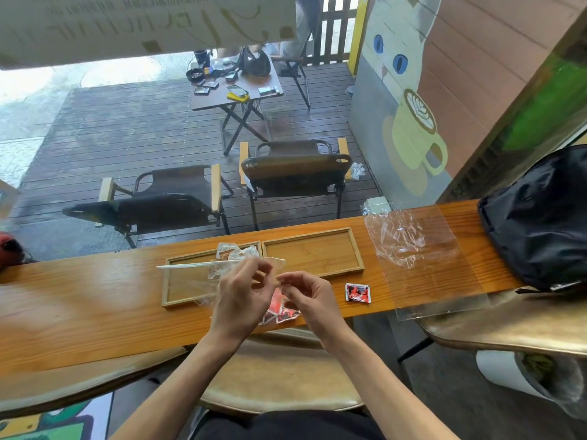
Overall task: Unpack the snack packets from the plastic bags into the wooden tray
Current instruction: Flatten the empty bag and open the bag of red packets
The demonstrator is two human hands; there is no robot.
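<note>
Two shallow wooden trays lie side by side on the counter, the left tray (pixel 178 285) and the right tray (pixel 313 249). My left hand (pixel 243 293) and my right hand (pixel 306 295) both pinch a clear plastic bag (pixel 222 265) held just above the left tray and the counter's front edge. Red snack packets (pixel 281 312) show through the bag below my hands. A crumpled clear wrapper with something brown (pixel 233 252) lies at the back of the left tray. One red and black snack packet (pixel 358 292) lies alone on the counter right of my hands.
Flat and crumpled clear plastic bags (pixel 422 249) lie on the wooden counter (pixel 79 312) to the right. A black backpack (pixel 540 217) sits at the right end. Stools stand under the counter. Behind the window are folding chairs and a small table.
</note>
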